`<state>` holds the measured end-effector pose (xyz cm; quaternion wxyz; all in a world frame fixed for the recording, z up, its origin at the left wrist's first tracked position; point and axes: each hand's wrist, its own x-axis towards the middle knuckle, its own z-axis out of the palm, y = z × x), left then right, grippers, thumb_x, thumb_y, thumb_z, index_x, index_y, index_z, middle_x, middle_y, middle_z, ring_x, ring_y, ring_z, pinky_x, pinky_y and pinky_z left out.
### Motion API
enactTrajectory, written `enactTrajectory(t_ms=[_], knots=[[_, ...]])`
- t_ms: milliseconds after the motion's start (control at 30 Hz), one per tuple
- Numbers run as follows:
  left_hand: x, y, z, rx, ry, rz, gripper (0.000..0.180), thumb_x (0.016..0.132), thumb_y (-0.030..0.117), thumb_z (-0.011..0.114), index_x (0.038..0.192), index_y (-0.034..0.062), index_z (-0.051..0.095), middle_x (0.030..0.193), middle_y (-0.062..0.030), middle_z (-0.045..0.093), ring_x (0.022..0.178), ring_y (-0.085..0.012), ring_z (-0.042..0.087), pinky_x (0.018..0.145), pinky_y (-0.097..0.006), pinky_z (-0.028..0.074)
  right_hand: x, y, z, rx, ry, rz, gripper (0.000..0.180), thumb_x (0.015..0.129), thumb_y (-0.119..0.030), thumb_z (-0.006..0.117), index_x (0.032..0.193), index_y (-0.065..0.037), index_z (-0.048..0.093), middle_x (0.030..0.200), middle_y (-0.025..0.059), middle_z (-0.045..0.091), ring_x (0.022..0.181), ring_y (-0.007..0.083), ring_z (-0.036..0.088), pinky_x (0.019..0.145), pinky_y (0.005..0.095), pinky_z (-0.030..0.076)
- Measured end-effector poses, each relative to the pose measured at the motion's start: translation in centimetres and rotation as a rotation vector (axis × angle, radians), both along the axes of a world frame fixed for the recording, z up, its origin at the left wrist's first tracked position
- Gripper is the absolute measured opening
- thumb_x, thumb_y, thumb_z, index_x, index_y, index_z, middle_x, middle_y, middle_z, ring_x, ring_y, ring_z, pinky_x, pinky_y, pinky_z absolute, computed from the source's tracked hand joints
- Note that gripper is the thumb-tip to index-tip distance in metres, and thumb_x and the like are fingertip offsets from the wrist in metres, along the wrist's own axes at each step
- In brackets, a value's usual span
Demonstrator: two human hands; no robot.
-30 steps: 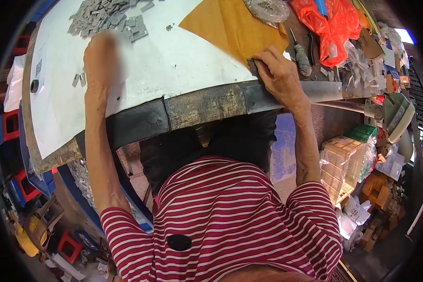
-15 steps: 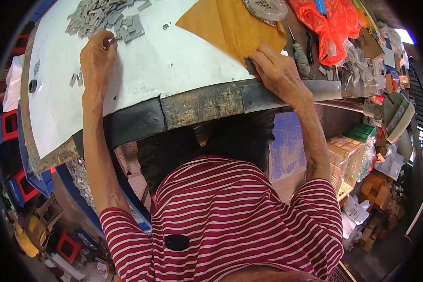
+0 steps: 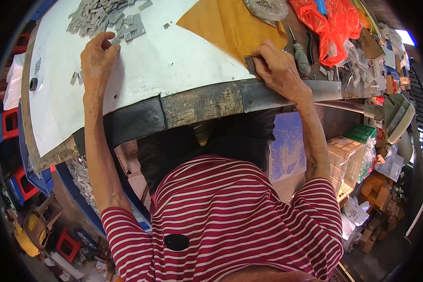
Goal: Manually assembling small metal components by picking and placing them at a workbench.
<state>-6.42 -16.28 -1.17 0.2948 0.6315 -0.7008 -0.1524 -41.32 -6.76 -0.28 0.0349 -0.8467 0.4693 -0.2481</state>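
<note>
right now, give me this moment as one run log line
left hand: pinching a small grey piece at edge of grey pile | right hand: gripping small dark block on yellow sheet | surface: white board

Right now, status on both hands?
Left hand pinching small grey metal piece beside grey pile. Right hand gripping small grey block on orange sheet.

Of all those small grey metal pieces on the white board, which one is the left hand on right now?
The single grey piece pinched at the left hand's fingertips, at the near edge of the big pile. The few loose pieces left of the hand lie untouched.
</note>
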Motion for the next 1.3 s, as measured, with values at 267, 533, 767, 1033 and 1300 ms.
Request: enactTrajectory(t_ms=[267, 533, 767, 1033, 1300], knots=[[0.2, 0.8, 0.1, -0.006, 0.159, -0.032, 0.018, 0.075, 0.01, 0.058, 0.089, 0.0003, 0.062, 0.075, -0.0068, 0.061, 0.066, -0.0136, 0.056, 0.064, -0.026, 0.045, -0.6, 0.7, 0.9, 0.727, -0.77, -0.133, 0.007, 0.083, -0.006, 0.056, 0.084, 0.001, 0.054, 0.067, -0.001, 0.05, 0.051, 0.0043, 0.045, 0.045, 0.0207, 0.035], [-1.0, 3.8, 2.7, -0.017, 0.522, -0.017, 0.017, 0.079, 0.015, 0.06, 0.087, -0.0004, 0.061, 0.074, -0.0026, 0.06, 0.066, -0.0083, 0.052, 0.064, -0.021, 0.041, -0.2, 1.0, 3.2, 1.121, -1.272, -0.218, 0.008, 0.08, -0.007, 0.057, 0.079, 0.0, 0.057, 0.061, -0.0013, 0.048, 0.047, 0.0017, 0.036, 0.04, 0.0154, 0.025], [-3.1, 7.3, 3.4, 0.121, 0.963, -0.129, 0.01, 0.078, 0.009, 0.061, 0.082, 0.0002, 0.061, 0.069, -0.0018, 0.059, 0.062, -0.0068, 0.049, 0.058, -0.02, 0.038, 1.8, 1.5, 3.4, 1.098, -1.279, -0.172, 0.011, 0.081, -0.009, 0.055, 0.082, 0.003, 0.055, 0.064, 0.0012, 0.049, 0.047, 0.0028, 0.036, 0.039, 0.0163, 0.024], [-6.6, 10.5, 3.0, 0.258, 1.246, -0.119, 0.012, 0.079, 0.005, 0.062, 0.087, -0.0027, 0.057, 0.07, -0.0047, 0.06, 0.059, -0.0067, 0.054, 0.054, -0.018, 0.043, 7.1, 1.9, 3.2, 1.04, -1.24, 0.02, 0.014, 0.084, -0.013, 0.052, 0.086, 0.001, 0.053, 0.071, 0.0037, 0.051, 0.046, 0.0026, 0.036, 0.04, 0.0158, 0.025], [-7.7, 11.3, 2.4, 0.327, 1.302, -0.095, 0.015, 0.078, 0.003, 0.062, 0.092, -0.0027, 0.058, 0.073, -0.0039, 0.061, 0.061, -0.0054, 0.055, 0.056, -0.016, 0.043, 10.3, 1.7, 3.1, 1.06, -1.218, -0.004, 0.012, 0.083, -0.01, 0.058, 0.083, 0.001, 0.057, 0.066, 0.001, 0.053, 0.051, 0.0038, 0.044, 0.043, 0.0164, 0.031]])
